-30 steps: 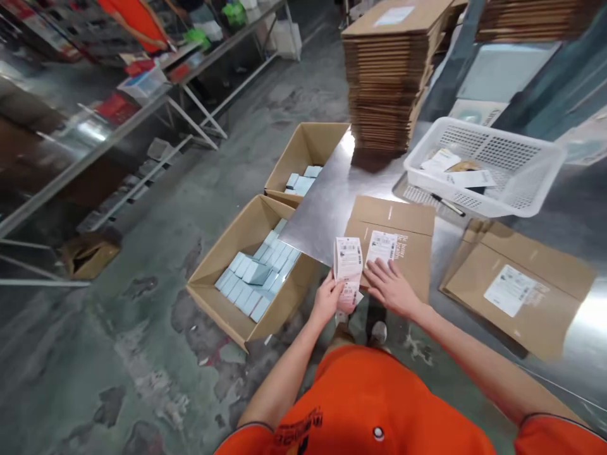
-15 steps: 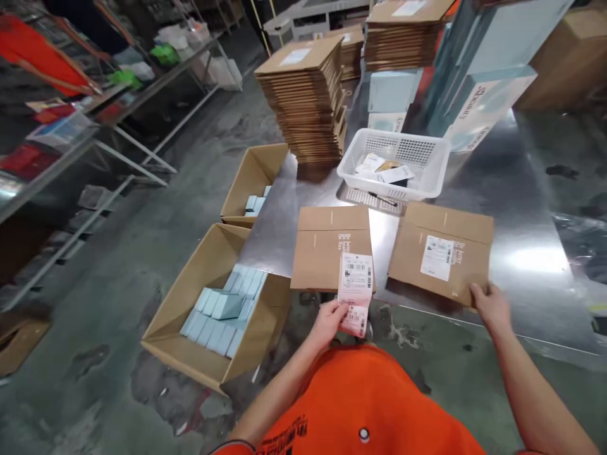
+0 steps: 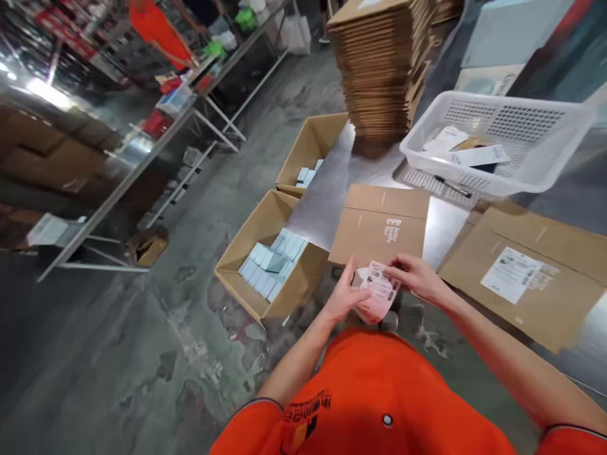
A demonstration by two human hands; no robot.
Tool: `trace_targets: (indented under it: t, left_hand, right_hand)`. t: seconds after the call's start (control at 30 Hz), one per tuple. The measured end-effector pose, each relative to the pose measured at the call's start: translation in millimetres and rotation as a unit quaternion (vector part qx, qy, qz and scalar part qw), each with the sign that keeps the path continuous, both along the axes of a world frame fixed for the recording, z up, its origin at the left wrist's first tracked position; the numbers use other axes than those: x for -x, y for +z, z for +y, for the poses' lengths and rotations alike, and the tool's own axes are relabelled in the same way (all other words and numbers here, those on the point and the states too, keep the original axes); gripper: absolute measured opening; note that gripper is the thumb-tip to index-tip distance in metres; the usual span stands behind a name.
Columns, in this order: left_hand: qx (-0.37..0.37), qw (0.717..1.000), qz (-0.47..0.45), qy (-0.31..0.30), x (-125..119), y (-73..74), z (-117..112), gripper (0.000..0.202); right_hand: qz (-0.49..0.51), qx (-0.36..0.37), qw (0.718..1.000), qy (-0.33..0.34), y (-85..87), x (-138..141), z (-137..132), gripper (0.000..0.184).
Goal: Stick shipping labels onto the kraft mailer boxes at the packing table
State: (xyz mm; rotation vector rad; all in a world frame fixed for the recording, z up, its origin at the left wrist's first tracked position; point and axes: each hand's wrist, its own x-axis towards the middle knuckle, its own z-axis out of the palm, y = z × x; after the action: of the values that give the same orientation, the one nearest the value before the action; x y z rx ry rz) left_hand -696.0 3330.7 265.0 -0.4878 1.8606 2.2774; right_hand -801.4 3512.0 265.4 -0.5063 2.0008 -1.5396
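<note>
A pinkish strip of printed shipping labels (image 3: 379, 292) is held between my hands in front of my orange shirt. My left hand (image 3: 345, 296) is closed on its left side, thumb on top. At the upper right edge, my right hand (image 3: 417, 278) pinches the strip. Just beyond lies a flat cardboard box (image 3: 379, 221) with white printing, its near edge partly hidden by my fingers. To the right, a second flat cardboard box (image 3: 545, 272) bears a white shipping label (image 3: 512, 275).
A white plastic basket (image 3: 502, 139) with papers and a pen (image 3: 453, 187) beside it stand on the metal table (image 3: 317, 215). Behind rises a stack of flat cardboard (image 3: 379, 76). Open cartons (image 3: 246, 243) of light-blue boxes stand on the floor at left. A person in orange (image 3: 159, 31) is farther back.
My right hand has left the right-hand cardboard box and moved left to grip the label strip. The strip has come off the left box toward me. The view has turned left.
</note>
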Motion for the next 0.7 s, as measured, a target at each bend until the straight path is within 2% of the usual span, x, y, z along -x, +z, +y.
trace_targets:
  t: [0.03, 0.1, 0.17, 0.27, 0.33, 0.43, 0.5, 0.6, 0.7]
  left_hand:
    - [0.012, 1.000, 0.008, 0.019, 5, 1.5, -3, 0.089]
    - [0.048, 0.998, 0.005, 0.045, 18, -1.0, -5, 0.057]
    - [0.082, 0.994, -0.012, 0.071, 29, -11.0, -6, 0.029]
    - [0.108, 0.988, -0.044, 0.097, 38, -35.7, -9, 0.036]
    - [0.096, 0.989, -0.064, 0.096, 34, -55.1, -14, 0.038]
    - [0.053, 0.991, -0.114, 0.054, 12, -82.9, -24, 0.031]
    - [0.045, 0.986, -0.159, 0.025, -12, -96.6, -33, 0.036]
    - [0.065, 0.981, -0.181, 0.035, -45, -103.5, -54, 0.036]
    - [0.098, 0.977, -0.162, 0.095, -45, -94.4, -80, 0.041]
  right_hand:
    - [0.006, 0.007, 1.000, 0.010, -2.7, -2, -6, 0.041]
    - [0.048, -0.004, 0.998, 0.028, -6.2, -5, -14, 0.041]
    - [0.121, -0.050, 0.990, 0.043, -8.5, -2, -19, 0.039]
    - [0.212, -0.123, 0.968, 0.056, -13.7, 20, -25, 0.035]
    - [0.265, -0.160, 0.950, 0.024, -18.7, 48, -32, 0.033]
    - [0.341, -0.247, 0.907, -0.028, -25.7, 94, -44, 0.030]
    - [0.368, -0.320, 0.873, -0.022, -29.0, 115, -51, 0.034]
    - [0.404, -0.379, 0.832, -0.044, -35.4, 127, -58, 0.053]
    - [0.448, -0.359, 0.818, -0.049, -48.2, 120, -70, 0.047]
